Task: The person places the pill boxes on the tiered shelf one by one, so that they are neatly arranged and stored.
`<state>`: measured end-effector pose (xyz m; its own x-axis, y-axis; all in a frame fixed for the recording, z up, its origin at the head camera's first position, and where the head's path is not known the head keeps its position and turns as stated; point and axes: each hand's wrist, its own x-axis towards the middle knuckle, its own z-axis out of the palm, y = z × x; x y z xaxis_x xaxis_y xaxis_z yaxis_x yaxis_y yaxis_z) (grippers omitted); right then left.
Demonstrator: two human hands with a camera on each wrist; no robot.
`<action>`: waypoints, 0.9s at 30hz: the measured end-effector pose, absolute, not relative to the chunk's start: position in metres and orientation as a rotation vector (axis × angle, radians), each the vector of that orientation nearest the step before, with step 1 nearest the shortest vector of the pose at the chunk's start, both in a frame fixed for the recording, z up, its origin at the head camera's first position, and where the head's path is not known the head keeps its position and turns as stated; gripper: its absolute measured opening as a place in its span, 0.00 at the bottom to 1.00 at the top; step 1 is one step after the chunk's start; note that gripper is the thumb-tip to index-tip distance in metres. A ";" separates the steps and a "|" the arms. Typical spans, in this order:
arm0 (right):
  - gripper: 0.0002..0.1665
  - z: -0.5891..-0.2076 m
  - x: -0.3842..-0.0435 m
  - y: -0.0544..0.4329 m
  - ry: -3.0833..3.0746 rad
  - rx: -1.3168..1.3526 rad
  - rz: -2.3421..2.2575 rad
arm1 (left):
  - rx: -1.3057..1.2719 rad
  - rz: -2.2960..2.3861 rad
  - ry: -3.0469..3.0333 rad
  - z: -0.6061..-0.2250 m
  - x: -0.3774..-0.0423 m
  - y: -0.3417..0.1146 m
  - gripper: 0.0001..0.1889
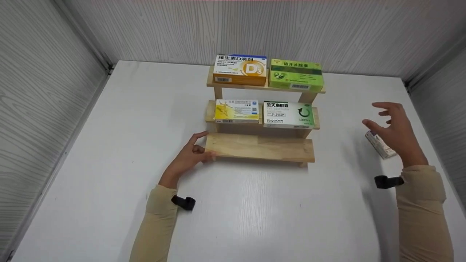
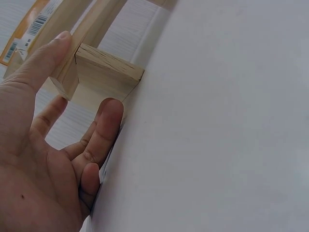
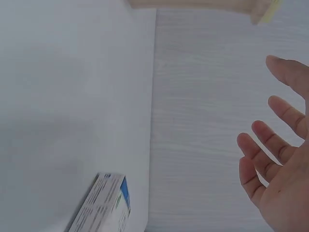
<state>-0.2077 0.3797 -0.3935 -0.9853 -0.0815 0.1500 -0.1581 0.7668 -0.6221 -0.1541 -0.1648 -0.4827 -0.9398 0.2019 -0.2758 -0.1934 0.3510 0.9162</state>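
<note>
A three-step wooden display rack (image 1: 260, 147) stands on the white table. At the left end of its lowest step, my left hand (image 1: 187, 157) pinches the board between thumb and index finger; the left wrist view shows the thumb on the front edge of the board (image 2: 72, 58) and the other fingers curled below. Over on the right, my right hand (image 1: 397, 133) hovers with fingers spread and loosely bent, holding nothing. Partly hidden beneath it in the head view lies a small white medicine box (image 1: 378, 145), its blue-marked end visible in the right wrist view (image 3: 108, 203).
On the top step sit an orange-and-white vitamin D box (image 1: 240, 70) and a green capsule box (image 1: 296, 74). The middle step carries a yellow-and-white box (image 1: 237, 111) and a white-and-green capsule box (image 1: 288, 114). Pale wood-grain panels (image 1: 164, 32) enclose the table.
</note>
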 end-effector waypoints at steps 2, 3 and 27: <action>0.40 -0.396 -0.207 0.393 -2.883 0.156 1.036 | 0.000 1.611 2.281 -0.483 -0.155 -0.165 0.44; 0.42 -0.398 -0.207 0.399 -2.899 0.138 1.045 | 0.000 1.609 2.283 -0.483 -0.155 -0.165 0.44; 0.62 -0.445 -0.199 0.469 -3.399 -0.249 1.041 | 0.043 1.641 2.269 -0.484 -0.154 -0.167 0.43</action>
<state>-0.1986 0.4691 -0.4451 -0.9029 0.0075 -0.4298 0.2469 0.8274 -0.5044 -0.1539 -0.1668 -0.4842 -0.9421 0.2200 -0.2532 -0.1716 0.3325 0.9274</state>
